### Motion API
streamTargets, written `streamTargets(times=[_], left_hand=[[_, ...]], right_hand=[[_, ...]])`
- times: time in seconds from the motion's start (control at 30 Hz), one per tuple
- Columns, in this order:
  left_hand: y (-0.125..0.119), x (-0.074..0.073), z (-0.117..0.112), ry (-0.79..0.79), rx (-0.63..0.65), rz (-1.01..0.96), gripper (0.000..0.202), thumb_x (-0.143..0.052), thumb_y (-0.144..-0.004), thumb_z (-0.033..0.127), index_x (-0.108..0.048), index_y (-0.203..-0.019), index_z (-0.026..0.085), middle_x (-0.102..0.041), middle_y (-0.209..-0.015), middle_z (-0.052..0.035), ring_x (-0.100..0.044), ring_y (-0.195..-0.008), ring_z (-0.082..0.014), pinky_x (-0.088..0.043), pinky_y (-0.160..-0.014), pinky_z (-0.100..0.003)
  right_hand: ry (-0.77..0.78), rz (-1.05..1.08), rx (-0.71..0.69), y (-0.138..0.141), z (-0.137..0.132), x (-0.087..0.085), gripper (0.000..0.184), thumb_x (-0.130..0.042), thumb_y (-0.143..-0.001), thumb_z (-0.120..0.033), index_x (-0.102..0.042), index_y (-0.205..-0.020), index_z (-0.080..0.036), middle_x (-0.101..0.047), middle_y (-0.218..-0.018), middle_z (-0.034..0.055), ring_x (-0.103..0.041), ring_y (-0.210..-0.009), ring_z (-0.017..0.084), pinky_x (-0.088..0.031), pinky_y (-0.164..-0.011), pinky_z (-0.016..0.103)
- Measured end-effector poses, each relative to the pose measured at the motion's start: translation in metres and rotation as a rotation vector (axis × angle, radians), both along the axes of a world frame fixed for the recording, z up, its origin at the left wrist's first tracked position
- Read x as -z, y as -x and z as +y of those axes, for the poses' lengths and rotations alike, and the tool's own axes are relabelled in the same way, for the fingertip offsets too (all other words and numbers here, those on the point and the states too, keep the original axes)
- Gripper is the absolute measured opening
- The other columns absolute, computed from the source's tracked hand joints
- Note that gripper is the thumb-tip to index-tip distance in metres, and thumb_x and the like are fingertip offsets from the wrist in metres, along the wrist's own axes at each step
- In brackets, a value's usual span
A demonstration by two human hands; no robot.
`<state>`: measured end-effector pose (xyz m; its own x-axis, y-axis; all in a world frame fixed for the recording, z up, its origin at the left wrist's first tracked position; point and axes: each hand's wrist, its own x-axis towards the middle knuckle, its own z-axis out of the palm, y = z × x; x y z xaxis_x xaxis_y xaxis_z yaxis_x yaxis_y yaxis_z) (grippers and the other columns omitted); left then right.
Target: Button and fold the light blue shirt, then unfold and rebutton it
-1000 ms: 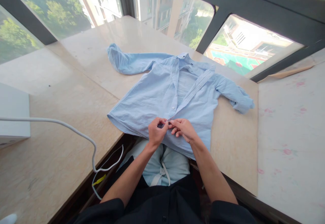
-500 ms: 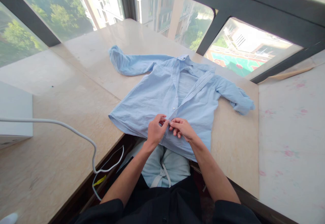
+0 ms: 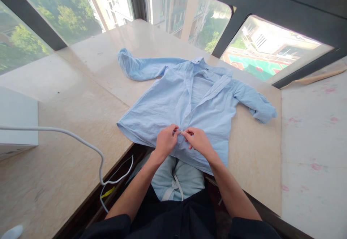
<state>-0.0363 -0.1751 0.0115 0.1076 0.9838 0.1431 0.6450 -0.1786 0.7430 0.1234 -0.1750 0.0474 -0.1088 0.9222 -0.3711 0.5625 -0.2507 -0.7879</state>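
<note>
- Light-blue shirt (image 3: pixel 168 99) lies spread on counter (image 3: pixel 253 163), front open near top.
- Left hand (image 3: pixel 166 139), right hand (image 3: pixel 200 140): fingers pinch its lower front edge, tips nearly meeting.

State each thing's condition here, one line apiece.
Light-blue shirt, spread face up, upper front open
Sleeves, outstretched, ends bunched
Left hand, pinching at the shirt's lower front
Right hand, pinching close beside it
White cable, loosely bent
White box, resting on the countertop
</note>
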Motion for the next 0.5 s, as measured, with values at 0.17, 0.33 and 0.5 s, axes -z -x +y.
streamTargets(times=[0.17,0.33,0.5], left_hand=[[0.013,-0.001,-0.002,-0.177,0.031,0.170,0.024,-0.065,-0.086,0.026,-0.067,-0.109,0.021,-0.069,-0.118,-0.0128,-0.060,-0.118,-0.0309,-0.046,-0.095,-0.042],[0.039,0.008,0.009,-0.150,0.030,0.294,0.037,-0.056,-0.092,0.034,-0.062,-0.127,0.022,-0.051,-0.147,-0.0152,-0.040,-0.141,-0.0332,-0.028,-0.113,-0.051],[0.057,0.010,0.017,-0.117,-0.028,0.399,0.047,-0.046,-0.096,0.039,-0.054,-0.138,0.021,-0.042,-0.153,-0.0161,-0.035,-0.144,-0.0320,-0.019,-0.117,-0.055]], right_hand=[[-0.516,-0.238,-0.082,-0.025,-0.020,0.017,0.023,-0.053,-0.094,-0.036,-0.066,-0.103,-0.020,-0.070,-0.096,0.0099,-0.066,-0.089,0.024,-0.055,-0.082,0.039],[-0.703,-0.574,-0.026,-0.054,-0.049,0.047,0.047,-0.047,-0.098,-0.038,-0.048,-0.140,-0.018,-0.047,-0.146,0.0204,-0.041,-0.137,0.036,-0.037,-0.108,0.059],[-0.661,-0.726,-0.103,-0.065,-0.071,0.052,0.054,-0.044,-0.100,-0.041,-0.038,-0.149,-0.019,-0.037,-0.155,0.0193,-0.031,-0.145,0.037,-0.029,-0.113,0.062]])
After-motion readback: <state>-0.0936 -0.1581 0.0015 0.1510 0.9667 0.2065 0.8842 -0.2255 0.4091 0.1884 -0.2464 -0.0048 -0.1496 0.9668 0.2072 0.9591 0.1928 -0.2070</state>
